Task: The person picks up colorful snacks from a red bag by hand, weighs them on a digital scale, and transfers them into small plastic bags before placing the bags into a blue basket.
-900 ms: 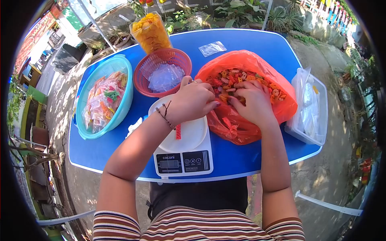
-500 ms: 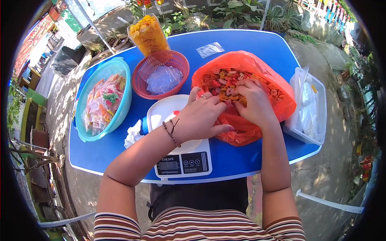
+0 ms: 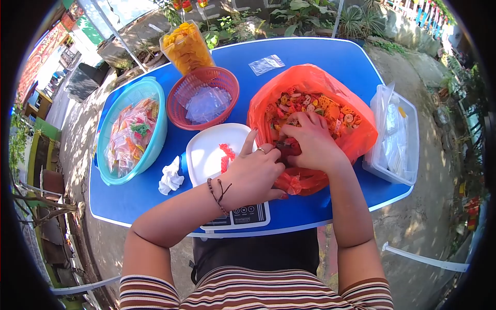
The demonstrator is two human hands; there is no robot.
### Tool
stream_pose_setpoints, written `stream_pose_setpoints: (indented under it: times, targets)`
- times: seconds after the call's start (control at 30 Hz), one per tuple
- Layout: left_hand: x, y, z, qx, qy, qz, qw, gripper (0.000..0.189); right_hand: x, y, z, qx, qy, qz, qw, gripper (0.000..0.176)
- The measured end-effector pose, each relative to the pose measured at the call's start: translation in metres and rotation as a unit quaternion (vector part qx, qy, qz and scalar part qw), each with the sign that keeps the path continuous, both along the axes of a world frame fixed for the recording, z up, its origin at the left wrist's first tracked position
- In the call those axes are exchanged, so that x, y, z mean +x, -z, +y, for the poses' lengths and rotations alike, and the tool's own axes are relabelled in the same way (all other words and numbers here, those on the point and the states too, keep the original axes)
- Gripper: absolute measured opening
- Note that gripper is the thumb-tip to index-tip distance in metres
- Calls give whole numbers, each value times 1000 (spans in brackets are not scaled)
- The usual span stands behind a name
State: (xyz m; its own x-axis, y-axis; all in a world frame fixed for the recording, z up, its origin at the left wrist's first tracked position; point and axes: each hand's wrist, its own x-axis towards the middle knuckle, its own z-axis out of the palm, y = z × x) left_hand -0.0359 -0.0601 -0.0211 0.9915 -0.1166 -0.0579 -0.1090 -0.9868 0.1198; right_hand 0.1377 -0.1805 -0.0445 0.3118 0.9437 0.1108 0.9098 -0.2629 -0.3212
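A red-orange plastic bag lies wide open, filled with coloured pasta-like pieces, some wheel-shaped and some twisted. My right hand reaches into it, fingers curled among the pieces; its fingertips are partly hidden. At the bag's near left rim, my left hand has its index finger stretched out and its other fingers closed at the plastic. Under the left hand and wrist stands a kitchen scale with a white tray on top. A few red twisted pieces lie on that tray, partly covered by the hand.
A turquoise basket of filled packets stands left, beside a red basket holding clear bags. Behind is a jar of yellow chips. Crumpled white material, a small clear bag and a clear plastic box surround the work area.
My right hand has moved left and nearer within the bag, uncovering more pieces. My left hand has shifted slightly nearer me. More red pieces show on the scale's tray.
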Motion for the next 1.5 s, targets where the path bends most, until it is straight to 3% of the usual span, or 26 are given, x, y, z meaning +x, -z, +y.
stream_pose_setpoints:
  times: [0.27, 0.5, 0.57, 0.6, 0.7, 0.8, 0.9, 1.0, 1.1, 1.2, 1.3, 1.4, 1.5]
  targets:
    - [2, -7, -1, 2, -24, 22, 999, 48, 24, 0, -3, 83, 46, 17, 995, 27]
    - [2, -7, 7, 15, -36, -67, 997, 49, 39, -16, -4, 98, 244, 57, 963, 22]
    - [7, -24, 6, -2, -44, 8, 999, 55, 41, -14, -6, 137, 257, 24, 956, 21]
    - [10, -31, 7, -10, -48, 46, 998, 58, 42, -10, -5, 161, 236, 4, 958, 21]
    - [28, -8, 28, -77, -57, -128, 987, 62, 38, 1, -2, 212, 172, -37, 961, 21]
    - [54, -16, 49, 91, -201, -249, 943, 67, 26, 5, 6, 217, 110, -34, 969, 22]
    - [77, -16, 69, 50, -310, -148, 938, 64, 18, 4, 9, 194, 61, -6, 979, 22]
    - [92, -18, 65, 58, -325, -55, 942, 57, 17, 6, 10, 184, 45, 1, 982, 21]
    - [104, -8, 68, 150, -285, -14, 947, 49, 19, 6, 9, 178, 46, 37, 982, 21]
    - [108, -5, 69, 132, -281, 3, 951, 44, 20, 8, 10, 190, 42, 26, 981, 22]
    - [115, -14, 74, 31, -272, 82, 958, 42, 21, 8, 9, 197, 32, 22, 980, 22]
    - [122, 3, 92, -93, -309, -29, 946, 42, 22, 7, 9, 214, 31, -12, 976, 23]
    - [128, -7, 95, -447, -316, -54, 835, 35, 19, 2, 10, 284, 68, -39, 956, 28]
